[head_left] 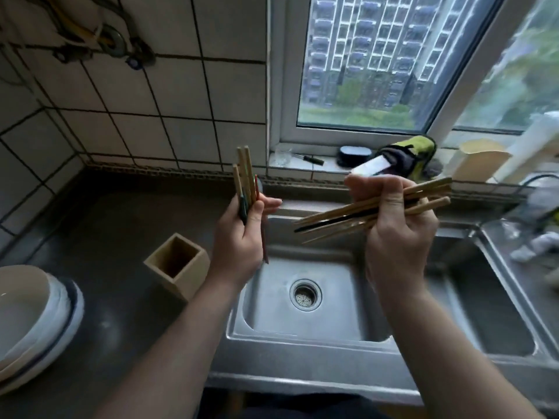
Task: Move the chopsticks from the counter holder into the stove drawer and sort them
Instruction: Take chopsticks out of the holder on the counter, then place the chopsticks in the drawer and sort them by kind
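Note:
My left hand (242, 237) grips a small upright bunch of chopsticks (245, 173), mostly pale wood with a red and a green one among them, above the sink's left edge. My right hand (399, 234) holds a larger bundle of chopsticks (344, 214) lying nearly level, wooden ones with a black one, their tips pointing left. The square wooden holder (178, 264) stands on the dark counter to the left of the sink, and I see nothing inside it. No stove drawer is in view.
A steel double sink (305, 293) lies under both hands. Stacked white bowls (33, 309) sit at the left edge of the counter. The windowsill holds a green cloth (414, 149), a dark case (354, 154) and a beige container (481, 160).

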`<state>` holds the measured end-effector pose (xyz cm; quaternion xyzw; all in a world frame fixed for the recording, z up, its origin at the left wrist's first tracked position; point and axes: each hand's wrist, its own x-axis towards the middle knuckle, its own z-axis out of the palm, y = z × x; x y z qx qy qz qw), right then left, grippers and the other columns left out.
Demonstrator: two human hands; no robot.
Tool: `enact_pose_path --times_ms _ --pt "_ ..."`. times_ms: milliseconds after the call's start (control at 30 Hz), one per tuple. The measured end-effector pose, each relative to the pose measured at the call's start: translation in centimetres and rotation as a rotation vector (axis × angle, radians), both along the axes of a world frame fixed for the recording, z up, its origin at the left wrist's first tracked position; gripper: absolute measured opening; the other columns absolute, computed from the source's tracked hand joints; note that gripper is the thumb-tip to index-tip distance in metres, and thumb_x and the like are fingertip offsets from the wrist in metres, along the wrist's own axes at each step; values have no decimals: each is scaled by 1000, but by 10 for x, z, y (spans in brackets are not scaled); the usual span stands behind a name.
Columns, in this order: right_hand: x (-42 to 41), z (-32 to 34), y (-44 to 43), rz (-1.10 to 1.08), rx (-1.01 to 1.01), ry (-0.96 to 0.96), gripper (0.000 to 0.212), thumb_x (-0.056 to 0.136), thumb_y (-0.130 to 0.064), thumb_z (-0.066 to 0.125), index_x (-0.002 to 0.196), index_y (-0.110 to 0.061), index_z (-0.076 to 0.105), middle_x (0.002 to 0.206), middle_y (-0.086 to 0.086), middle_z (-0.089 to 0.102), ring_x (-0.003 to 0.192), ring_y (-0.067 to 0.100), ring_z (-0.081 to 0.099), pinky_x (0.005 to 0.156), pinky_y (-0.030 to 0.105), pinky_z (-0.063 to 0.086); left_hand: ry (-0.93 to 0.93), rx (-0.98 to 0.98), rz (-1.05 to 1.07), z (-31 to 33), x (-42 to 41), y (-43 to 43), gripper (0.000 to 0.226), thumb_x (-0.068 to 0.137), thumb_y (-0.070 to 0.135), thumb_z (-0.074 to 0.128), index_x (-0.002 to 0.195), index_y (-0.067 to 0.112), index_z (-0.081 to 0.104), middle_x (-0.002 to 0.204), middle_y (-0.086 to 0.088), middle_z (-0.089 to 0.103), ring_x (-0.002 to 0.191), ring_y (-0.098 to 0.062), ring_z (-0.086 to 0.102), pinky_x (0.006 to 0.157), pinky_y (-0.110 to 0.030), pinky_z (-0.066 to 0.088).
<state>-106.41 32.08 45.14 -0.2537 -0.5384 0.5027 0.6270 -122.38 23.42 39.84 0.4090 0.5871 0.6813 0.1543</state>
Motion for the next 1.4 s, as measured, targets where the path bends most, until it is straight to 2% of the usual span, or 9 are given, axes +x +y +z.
enact_pose_path --times_ms 100,267,433,533,633,867,1067,1300,1400 --pt "63 -4 -13 -88 -24 -13 29 99 -31 49 93 -9 65 90 13 75 86 32 72 81 48 57 17 -24 -97 -8 56 -1 20 101 21 45 101 28 64 100 5 75 99 -15 71 91 -28 54" --pt "186 -14 -49 -230 -28 -79 34 98 -36 48 97 -7 66 92 8 76 88 24 73 76 31 58 -21 -60 -277 -17 167 -11 20 102 17 45 101 26 63 101 1 74 103 -18 70 95 -36 52" --pt "315 -23 -90 -427 -40 -197 31 98 -42 43 89 -29 70 93 1 76 89 19 72 83 38 56 -40 -86 -475 -28 290 -25 18 99 25 45 104 24 63 102 2 74 103 -16 70 92 -30 53" --pt "386 -29 -115 -563 -71 -184 32 98 -39 44 87 -24 70 91 3 76 87 21 72 84 40 57 -43 -133 -594 -36 362 -26 24 97 28 46 105 12 62 101 -4 74 101 -20 71 92 -42 54" --pt "454 -35 -141 -689 -104 -164 30 98 -37 44 89 -21 67 92 5 76 89 21 72 85 37 57 -22 -187 -746 -41 434 -28 23 96 39 47 101 25 66 101 -1 74 101 -20 70 92 -49 53" --pt "595 -57 -217 -1032 -179 -144 26 99 -33 44 87 -30 67 96 7 74 93 23 71 89 41 55 135 -257 -1120 -54 595 -42 29 92 58 46 102 39 66 105 17 73 103 -4 68 88 -26 52" --pt "705 -78 -280 -1352 -262 -81 24 99 -27 45 89 -18 65 93 9 74 92 23 71 88 38 56 151 -323 -1456 -69 734 -63 22 92 52 47 102 42 64 105 11 73 104 -9 68 92 -41 52" --pt "828 -111 -341 -1602 -450 -141 30 101 -24 41 87 -26 67 95 3 75 94 20 70 89 45 54 239 -374 -1726 -96 899 -89 21 99 36 45 103 45 63 102 20 71 99 2 65 83 -12 48" --pt "880 -120 -362 -1685 -549 -205 29 101 -26 42 92 -18 68 94 -4 75 91 14 71 85 38 57 235 -493 -1806 -107 962 -101 21 100 31 46 106 39 65 103 17 72 101 1 65 83 -15 48"
